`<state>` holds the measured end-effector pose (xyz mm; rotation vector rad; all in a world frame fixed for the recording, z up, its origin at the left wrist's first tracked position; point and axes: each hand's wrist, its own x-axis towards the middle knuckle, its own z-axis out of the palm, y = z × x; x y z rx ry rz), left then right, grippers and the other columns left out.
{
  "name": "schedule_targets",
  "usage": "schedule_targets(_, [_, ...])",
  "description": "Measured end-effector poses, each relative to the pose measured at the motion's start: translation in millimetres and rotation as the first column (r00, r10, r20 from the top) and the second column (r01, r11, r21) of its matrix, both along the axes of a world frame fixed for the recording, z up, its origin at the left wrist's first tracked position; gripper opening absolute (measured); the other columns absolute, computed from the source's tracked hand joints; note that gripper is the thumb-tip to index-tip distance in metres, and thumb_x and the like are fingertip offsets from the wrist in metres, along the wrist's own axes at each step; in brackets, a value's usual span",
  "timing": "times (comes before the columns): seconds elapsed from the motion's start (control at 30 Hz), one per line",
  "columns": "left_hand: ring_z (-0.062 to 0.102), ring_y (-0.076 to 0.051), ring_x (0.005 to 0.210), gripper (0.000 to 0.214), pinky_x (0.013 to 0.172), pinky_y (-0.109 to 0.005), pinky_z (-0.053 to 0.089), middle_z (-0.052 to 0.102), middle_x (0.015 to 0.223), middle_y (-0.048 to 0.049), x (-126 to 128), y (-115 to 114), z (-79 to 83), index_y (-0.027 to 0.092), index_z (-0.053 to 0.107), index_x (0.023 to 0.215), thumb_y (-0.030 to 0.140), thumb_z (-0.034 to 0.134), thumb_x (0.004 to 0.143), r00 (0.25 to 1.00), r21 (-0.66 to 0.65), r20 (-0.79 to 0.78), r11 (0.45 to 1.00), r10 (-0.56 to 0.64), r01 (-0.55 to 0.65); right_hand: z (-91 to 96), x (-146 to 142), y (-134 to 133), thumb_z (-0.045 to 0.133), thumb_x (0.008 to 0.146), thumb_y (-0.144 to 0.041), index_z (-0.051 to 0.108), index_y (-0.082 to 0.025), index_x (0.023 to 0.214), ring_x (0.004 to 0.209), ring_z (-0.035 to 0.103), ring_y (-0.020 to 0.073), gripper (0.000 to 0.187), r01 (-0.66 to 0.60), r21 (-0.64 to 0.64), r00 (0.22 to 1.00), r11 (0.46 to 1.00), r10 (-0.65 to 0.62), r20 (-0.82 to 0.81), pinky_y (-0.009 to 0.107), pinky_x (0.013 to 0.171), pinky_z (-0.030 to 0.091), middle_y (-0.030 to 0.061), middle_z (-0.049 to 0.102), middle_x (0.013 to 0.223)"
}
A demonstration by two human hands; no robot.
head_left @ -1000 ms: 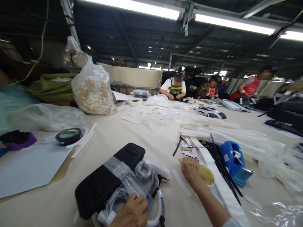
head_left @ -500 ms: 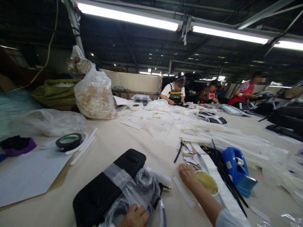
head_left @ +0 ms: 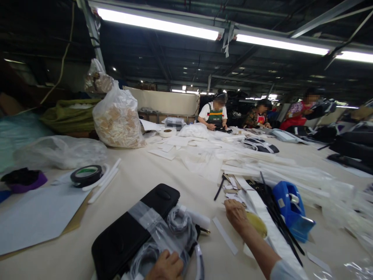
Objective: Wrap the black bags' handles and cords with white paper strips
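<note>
A black bag (head_left: 128,233) lies slanted on the table, with clear plastic film (head_left: 154,221) around its middle and coiled, plastic-wrapped straps (head_left: 178,218) at its side. My left hand (head_left: 166,265) is at the near end of the film, its fingers curled down onto it. My right hand (head_left: 235,214) is beside a pile of small white and brown tags (head_left: 233,190). Its fingers are bent together, and what they pinch, if anything, is hidden. Under the right forearm sits a yellowish round piece (head_left: 258,224), partly covered.
Right of my forearm are a white strip (head_left: 272,223), black straps (head_left: 281,223) and a blue tape dispenser (head_left: 293,212). Black tape (head_left: 86,175) and a grey sheet (head_left: 43,217) lie left. A stuffed plastic bag (head_left: 118,116) stands behind. Several people work across the table.
My right hand has shifted slightly right, drawing back a little from the tags. My left hand stays on the film. A co-worker at far right has raised a dark item.
</note>
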<state>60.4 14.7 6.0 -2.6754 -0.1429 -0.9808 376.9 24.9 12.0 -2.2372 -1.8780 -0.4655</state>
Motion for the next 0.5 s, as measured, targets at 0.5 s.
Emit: schedule_targets(0.5, [0.037,-0.014,0.061,0.04,0.056,-0.031,0.018,0.044,0.059,0.0023,-3.3,-15.1,22.0,0.015,0.039,0.053,0.02,0.076,0.067,0.988,-0.189,-0.131,0.976,0.08,-0.104,29.4,2.3,-14.6,0.061,0.083,-0.023,0.057,-0.015,0.068,0.071,0.057,0.0128,0.017,0.084,0.039,0.822,0.996,-0.047,-0.567,0.032,0.072,0.047,-0.0019,0.06,0.072])
